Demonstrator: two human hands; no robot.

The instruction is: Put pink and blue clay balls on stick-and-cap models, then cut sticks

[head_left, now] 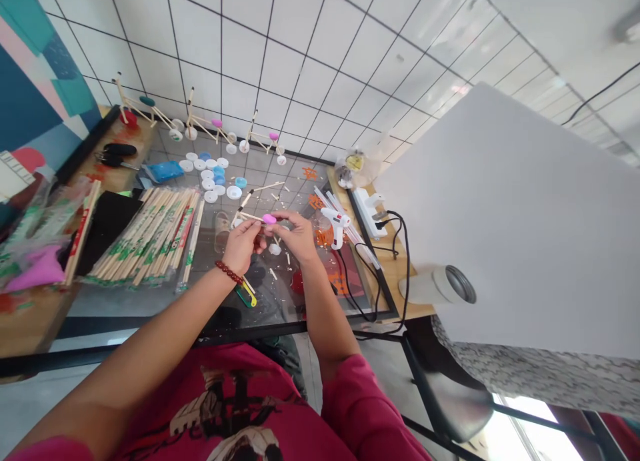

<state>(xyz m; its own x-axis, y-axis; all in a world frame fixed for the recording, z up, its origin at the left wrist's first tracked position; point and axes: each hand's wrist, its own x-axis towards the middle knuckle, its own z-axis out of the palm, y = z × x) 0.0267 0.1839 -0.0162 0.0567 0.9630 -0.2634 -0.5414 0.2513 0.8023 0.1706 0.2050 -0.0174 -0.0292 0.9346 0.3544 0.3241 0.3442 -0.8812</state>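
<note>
Above the glass tabletop, my left hand (243,246) is closed, pinching a small model bicycle (247,214) made of pale sticks with white cap wheels. My right hand (297,238) is closed too, its thumb and fingers at the model's pink oval seat (269,219). Fingertips of both hands almost meet under the seat and hide part of the frame. A white bottle cap (275,249) shows just below the hands. Close to my left wrist lies a yellow-and-green cutter knife (249,294).
Three similar models (260,138) stand along the tiled wall. Loose bottle caps (207,174), a blue packet (165,171) and bagged chopsticks (150,234) lie to the left. A white glue gun (335,226), its cord, clear glue sticks (350,224) and a power strip (369,211) are on the right.
</note>
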